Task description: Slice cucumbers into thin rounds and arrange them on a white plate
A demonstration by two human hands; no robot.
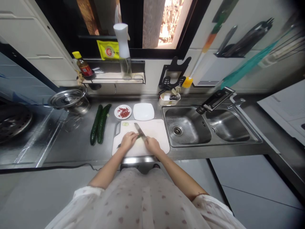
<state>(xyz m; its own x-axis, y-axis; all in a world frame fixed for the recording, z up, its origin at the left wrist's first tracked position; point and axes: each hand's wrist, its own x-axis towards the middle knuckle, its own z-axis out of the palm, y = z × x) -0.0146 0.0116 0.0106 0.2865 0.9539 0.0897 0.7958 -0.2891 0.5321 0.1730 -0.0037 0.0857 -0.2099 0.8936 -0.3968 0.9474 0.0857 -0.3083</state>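
Observation:
A white cutting board (156, 130) lies on the steel counter. My right hand (152, 145) is closed round the handle of a kitchen knife (139, 129), its blade pointing away and to the left. My left hand (129, 140) presses closed fingers on a green cucumber piece (138, 136) beside the blade; most of the piece is hidden under the hand. A dark green end (118, 146) shows left of that wrist. A few pale cucumber slices (125, 124) rest at the board's upper left, near its grey handle.
Two whole cucumbers (98, 124) lie left of the board. Behind it stand a plate (116, 115) of chopped red bits and a white square plate (143, 112). A double sink (188, 143) is at right, a lidded steel pot (79, 106) at left.

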